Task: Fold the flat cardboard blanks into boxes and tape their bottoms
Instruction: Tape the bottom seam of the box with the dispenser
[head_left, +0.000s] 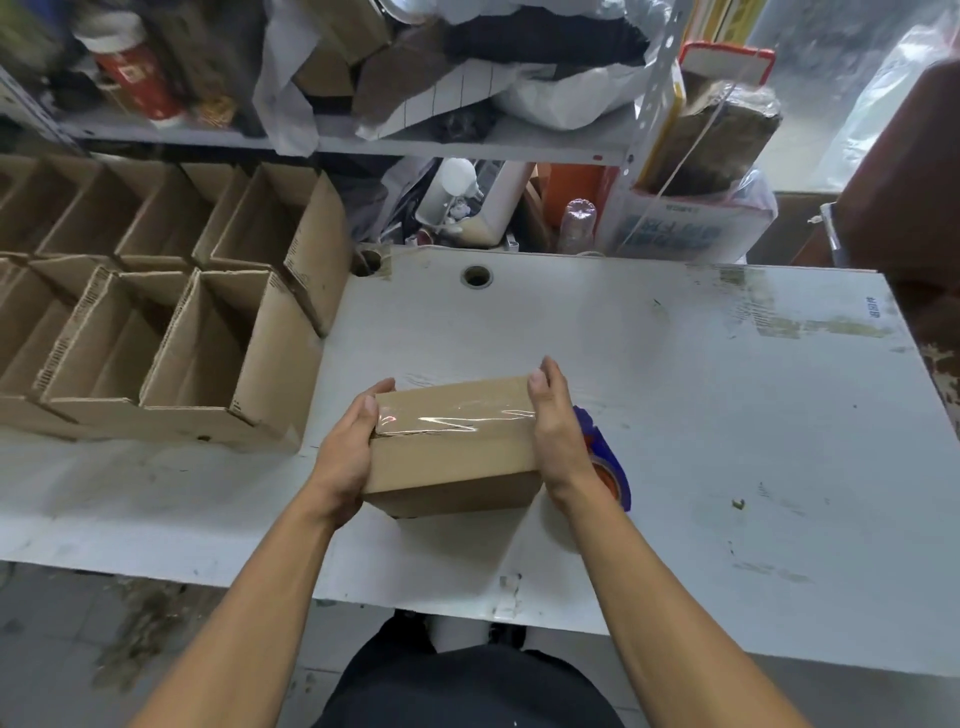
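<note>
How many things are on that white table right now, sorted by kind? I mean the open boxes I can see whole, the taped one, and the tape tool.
Open cardboard boxes seen whole, at the left: 8; more may run off the edge
Taped box held between left hand and right hand: 1
Blue tape dispenser, partly hidden: 1
Total: 10

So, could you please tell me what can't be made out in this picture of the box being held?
- Tape dispenser, head view: mostly hidden behind the right hand and wrist.
- Box: its ends are covered by the left hand and the right hand; its underside faces away.
- Finished boxes: the rows are cut off by the left edge.
- Shelf labels: too blurred to read.
</note>
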